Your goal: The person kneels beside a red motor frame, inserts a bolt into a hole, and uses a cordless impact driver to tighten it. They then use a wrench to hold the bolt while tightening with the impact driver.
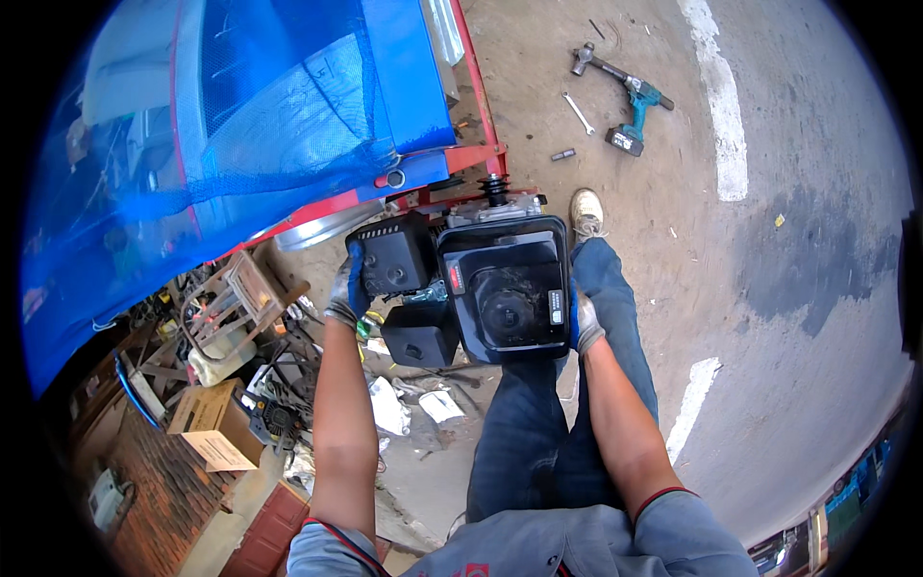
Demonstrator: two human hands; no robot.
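Observation:
A small black petrol engine (508, 298), with a broad tank-like top and box-shaped covers at its left, is between my hands in front of the red frame (452, 159). My left hand (348, 287), in a grey and blue work glove, grips the outer side of the ribbed black cover (392, 255). On the opposite side, my gloved right hand (584, 322) holds the engine's right edge; its fingers are partly hidden beneath. A black grooved pulley (494, 188) shows at the engine's far end, close to the frame. Whether the engine rests on anything is hidden.
Blue panels and netting (279, 115) fill the far left. On the ground at the far right lie a cordless impact wrench (635, 111), a hammer (588, 60), a spanner (579, 113) and a socket (563, 154). A cardboard box (219, 423) stands among clutter at left.

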